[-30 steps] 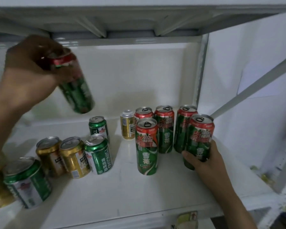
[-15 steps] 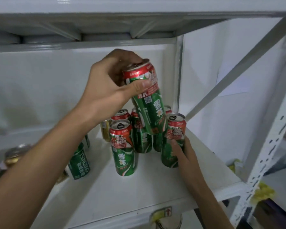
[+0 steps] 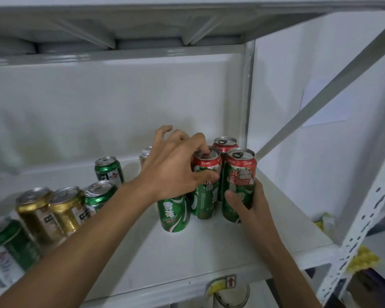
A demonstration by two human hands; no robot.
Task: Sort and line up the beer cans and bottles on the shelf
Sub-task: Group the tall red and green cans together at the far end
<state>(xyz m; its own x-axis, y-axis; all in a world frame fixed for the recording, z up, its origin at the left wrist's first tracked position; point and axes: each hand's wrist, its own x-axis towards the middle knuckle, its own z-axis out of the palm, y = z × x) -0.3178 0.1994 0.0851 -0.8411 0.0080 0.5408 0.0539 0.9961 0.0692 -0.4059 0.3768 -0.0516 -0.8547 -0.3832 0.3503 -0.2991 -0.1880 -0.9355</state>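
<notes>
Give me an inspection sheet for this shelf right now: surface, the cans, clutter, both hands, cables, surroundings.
Surface: white shelf, cans standing on it.
Job's things: tall red-and-green cans grouped at right; short gold cans and short green cans at left; no bottles seen.
Clutter: nothing seen.
Hands: left hand grips the middle tall can near its top; right hand holds the front right tall can low down.
Cables: nothing seen.
Surroundings: grey upright post, diagonal brace, white wall behind.

Head camera looks forward and down, close onto the white shelf (image 3: 209,252).
</notes>
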